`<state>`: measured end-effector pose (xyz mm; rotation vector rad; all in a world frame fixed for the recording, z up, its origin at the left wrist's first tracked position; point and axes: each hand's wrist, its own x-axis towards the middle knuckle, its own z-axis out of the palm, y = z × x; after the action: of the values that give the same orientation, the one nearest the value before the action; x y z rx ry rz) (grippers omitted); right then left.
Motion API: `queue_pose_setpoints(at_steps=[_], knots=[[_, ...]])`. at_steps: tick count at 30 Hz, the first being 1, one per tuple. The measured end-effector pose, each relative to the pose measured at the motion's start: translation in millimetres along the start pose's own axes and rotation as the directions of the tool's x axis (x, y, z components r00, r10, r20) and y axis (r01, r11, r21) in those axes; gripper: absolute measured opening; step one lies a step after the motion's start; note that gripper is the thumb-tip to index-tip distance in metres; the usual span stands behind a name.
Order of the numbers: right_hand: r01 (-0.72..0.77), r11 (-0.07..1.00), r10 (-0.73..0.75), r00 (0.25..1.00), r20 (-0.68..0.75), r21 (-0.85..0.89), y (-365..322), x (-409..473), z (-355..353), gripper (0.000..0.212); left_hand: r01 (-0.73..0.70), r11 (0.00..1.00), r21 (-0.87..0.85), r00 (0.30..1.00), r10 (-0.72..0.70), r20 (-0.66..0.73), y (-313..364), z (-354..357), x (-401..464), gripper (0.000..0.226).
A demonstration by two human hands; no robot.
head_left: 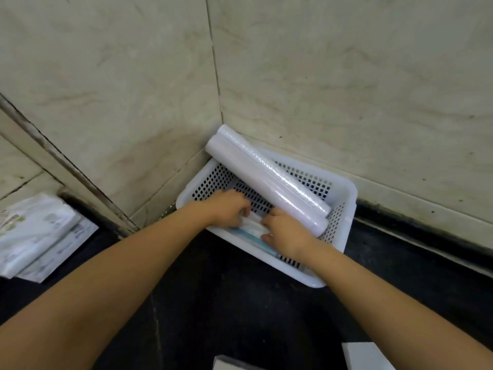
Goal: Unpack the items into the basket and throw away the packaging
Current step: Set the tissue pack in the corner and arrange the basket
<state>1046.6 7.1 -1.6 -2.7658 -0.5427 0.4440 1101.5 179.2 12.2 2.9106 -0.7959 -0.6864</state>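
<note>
A white perforated basket (344, 194) stands on the dark counter in the corner of the tiled walls. Two long white rolls in clear film (264, 174) lie slanted across it, their far ends sticking over the rim. Both of my hands are inside the basket at its near side. My left hand (229, 209) and my right hand (285, 231) grip a white and light blue stack of flat items (253, 231) between them, low in the basket. The hands hide most of the stack.
White plastic packets with green print (40, 233) lie on the counter at the left. Two white box corners (365, 356) show at the bottom edge. Tiled walls close in behind and to the left of the basket.
</note>
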Motion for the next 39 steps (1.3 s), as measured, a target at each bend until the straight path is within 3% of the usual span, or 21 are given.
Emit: queue_pose_setpoints(at_steps=[4, 11, 15, 19, 21, 24, 26, 28, 32, 34, 36, 39], knots=[[0.011, 0.998, -0.010, 1.000, -0.019, 0.055, -5.1, -0.7, -0.6, 0.038, -0.051, 0.994, -0.098, 0.998, 0.047, -0.035, -8.0, 0.5, -0.7, 0.021], [-0.138, 0.977, 0.090, 0.958, 0.272, 0.164, -7.8, 13.0, -14.3, 0.052, -0.004, 0.936, -0.353, 0.999, 0.019, 0.039, -22.8, -5.7, 0.4, 0.026], [-0.118, 0.963, 0.038, 0.949, 0.312, 0.242, -12.6, 2.7, -21.7, 0.010, 0.048, 0.860, -0.508, 0.998, -0.060, -0.007, -21.6, -13.1, 17.1, 0.039], [-0.122, 0.975, 0.071, 0.965, 0.254, 0.188, 1.8, -30.2, -65.1, 0.011, 0.081, 0.822, -0.563, 0.995, -0.030, 0.100, -19.6, -9.9, 32.5, 0.027], [-0.157, 0.969, 0.117, 0.972, 0.205, 0.191, 13.7, -41.9, -95.1, 0.009, 0.060, 0.857, -0.512, 0.987, 0.024, 0.157, -16.6, -7.8, 30.5, 0.019], [-0.202, 0.951, 0.209, 0.978, -0.006, 0.235, 21.6, -36.8, -110.7, 0.012, 0.022, 0.960, -0.279, 0.963, 0.055, 0.263, -10.2, -6.1, 22.2, 0.037], [-0.173, 0.946, 0.208, 0.973, -0.103, 0.273, 12.5, -25.2, -99.0, 0.009, -0.008, 0.989, -0.145, 0.951, 0.052, 0.305, -5.8, -3.8, 15.3, 0.023], [-0.143, 0.937, 0.197, 0.969, -0.146, 0.319, -0.5, -14.3, -77.8, 0.008, -0.019, 0.994, -0.110, 0.952, 0.052, 0.301, -2.7, -2.3, 7.9, 0.010], [-0.079, 0.941, 0.164, 0.957, -0.237, 0.329, -20.1, -0.8, -43.3, 0.015, -0.032, 0.986, -0.161, 0.970, 0.070, 0.235, -8.6, -10.9, -7.6, 0.010], [-0.060, 0.944, 0.141, 0.962, -0.233, 0.325, -24.9, 5.0, -29.9, 0.019, -0.068, 0.982, -0.174, 0.969, 0.106, 0.222, -15.8, -17.2, -14.8, 0.016], [-0.102, 0.951, 0.161, 0.969, -0.185, 0.292, -25.5, 12.1, -17.7, 0.013, -0.107, 0.981, -0.159, 0.972, 0.137, 0.189, -22.0, -22.1, -21.8, 0.007], [-0.165, 0.937, 0.187, 0.981, -0.043, 0.307, -21.9, 22.7, -6.0, 0.008, -0.136, 0.980, -0.148, 0.978, 0.157, 0.137, -27.7, -27.5, -28.1, 0.014]])
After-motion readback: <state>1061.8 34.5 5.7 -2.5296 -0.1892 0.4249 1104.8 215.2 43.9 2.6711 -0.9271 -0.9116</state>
